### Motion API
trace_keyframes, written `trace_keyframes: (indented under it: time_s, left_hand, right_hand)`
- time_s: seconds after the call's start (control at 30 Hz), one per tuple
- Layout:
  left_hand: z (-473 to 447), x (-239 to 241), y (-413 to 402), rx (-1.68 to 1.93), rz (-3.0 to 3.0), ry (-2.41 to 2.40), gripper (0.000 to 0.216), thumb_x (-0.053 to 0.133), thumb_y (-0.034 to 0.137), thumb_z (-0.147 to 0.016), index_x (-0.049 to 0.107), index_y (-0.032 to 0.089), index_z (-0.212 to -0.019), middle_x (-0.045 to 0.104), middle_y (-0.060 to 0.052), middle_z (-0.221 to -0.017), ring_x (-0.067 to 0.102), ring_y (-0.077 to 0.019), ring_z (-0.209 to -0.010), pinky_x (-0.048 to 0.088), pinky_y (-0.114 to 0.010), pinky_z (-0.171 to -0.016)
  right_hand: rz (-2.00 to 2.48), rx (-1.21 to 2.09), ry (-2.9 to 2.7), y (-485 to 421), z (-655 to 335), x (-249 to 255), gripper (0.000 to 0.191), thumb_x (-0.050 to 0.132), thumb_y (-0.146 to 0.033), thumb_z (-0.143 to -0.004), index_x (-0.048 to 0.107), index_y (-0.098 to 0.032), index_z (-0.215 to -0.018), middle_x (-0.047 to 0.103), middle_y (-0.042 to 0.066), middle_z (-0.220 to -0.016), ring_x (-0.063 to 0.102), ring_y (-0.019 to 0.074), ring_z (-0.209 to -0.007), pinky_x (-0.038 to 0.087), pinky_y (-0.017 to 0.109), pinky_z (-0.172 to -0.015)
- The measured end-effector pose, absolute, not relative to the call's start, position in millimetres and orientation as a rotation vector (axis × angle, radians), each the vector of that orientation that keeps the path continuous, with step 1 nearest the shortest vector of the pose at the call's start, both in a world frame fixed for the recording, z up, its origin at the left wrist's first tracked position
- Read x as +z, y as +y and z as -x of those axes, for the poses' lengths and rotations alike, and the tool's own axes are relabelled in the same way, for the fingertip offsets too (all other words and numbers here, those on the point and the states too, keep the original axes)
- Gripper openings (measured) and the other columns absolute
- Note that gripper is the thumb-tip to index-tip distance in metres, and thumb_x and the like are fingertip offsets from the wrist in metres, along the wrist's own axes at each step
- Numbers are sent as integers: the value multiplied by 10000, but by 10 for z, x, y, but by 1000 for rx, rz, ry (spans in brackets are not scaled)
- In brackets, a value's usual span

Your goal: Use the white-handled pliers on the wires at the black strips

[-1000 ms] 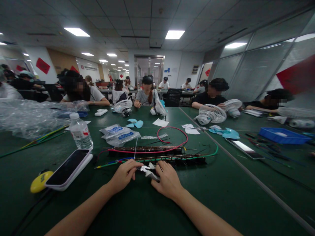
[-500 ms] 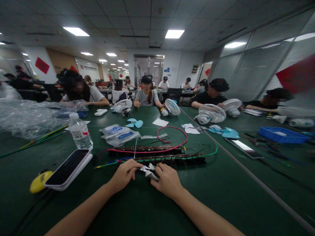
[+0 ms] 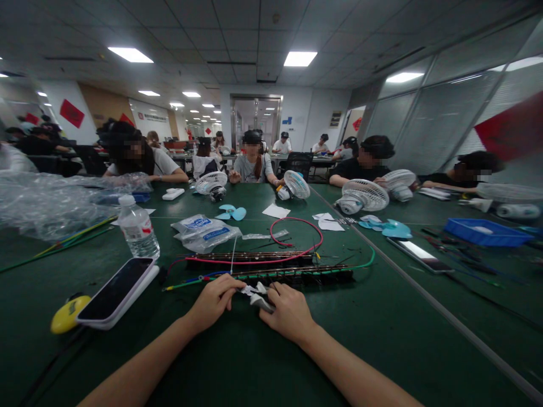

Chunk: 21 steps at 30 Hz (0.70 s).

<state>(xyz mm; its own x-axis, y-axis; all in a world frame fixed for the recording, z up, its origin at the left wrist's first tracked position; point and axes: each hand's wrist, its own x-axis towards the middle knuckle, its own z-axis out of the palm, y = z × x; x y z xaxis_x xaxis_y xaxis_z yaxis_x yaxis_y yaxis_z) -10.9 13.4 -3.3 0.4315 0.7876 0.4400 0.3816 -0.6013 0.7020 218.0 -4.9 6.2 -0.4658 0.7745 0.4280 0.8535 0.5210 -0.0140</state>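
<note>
— Starting with the left hand point(image 3: 217, 298): gripping what?

— Pinching the left end of a white-and-grey piece point(image 3: 263, 303) between thumb and fingertips. Too small to name more exactly.

— And with the right hand point(image 3: 289, 310)?

— Gripping the right end of the same piece, with curled fingers and the thumb on the near side.

— So lying where, relative to each hand?

— Squarely between the two: just right of the left fingertips, just left of the right thumb, bridging the narrow gap and touching both. Also on the near side of the nearer black strip point(image 3: 331, 277); touching or clear of it, impossible to tell.

— And beyond that?

— Across the green counter point(image 3: 254, 362), a farther black strip point(image 3: 212, 266) with a red wire point(image 3: 297, 219) running along it and looping up past it. Near the right end of the nearer strip, a curving green wire point(image 3: 373, 257). Farther off, a clear plastic bag point(image 3: 206, 234) and blue fan blades point(image 3: 231, 212).

— Left of the hands?

— A phone point(image 3: 116, 291) with a dark screen, next to a yellow object point(image 3: 70, 314). Behind the phone, an upright water bottle point(image 3: 138, 229).

— Opposite?

— A person point(image 3: 252, 165) in grey, seated behind a white fan point(image 3: 297, 185).
</note>
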Motion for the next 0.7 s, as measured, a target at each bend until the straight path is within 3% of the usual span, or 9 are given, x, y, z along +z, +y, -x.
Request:
trace_keyframes:
  time_s: [0.7]
  left_hand:
    - [112,-85,145,1077,-2152,1008,277,410,167,-909,604,194,-1105,562,-24,-868,553,-73,-528,482,-214,-559]
  right_hand:
    - [1248,-288,-2416,-21,-2206,72,246,626,-326,-711,574,-166,-891,552,87,-952,472,227,-886,364,333,-747]
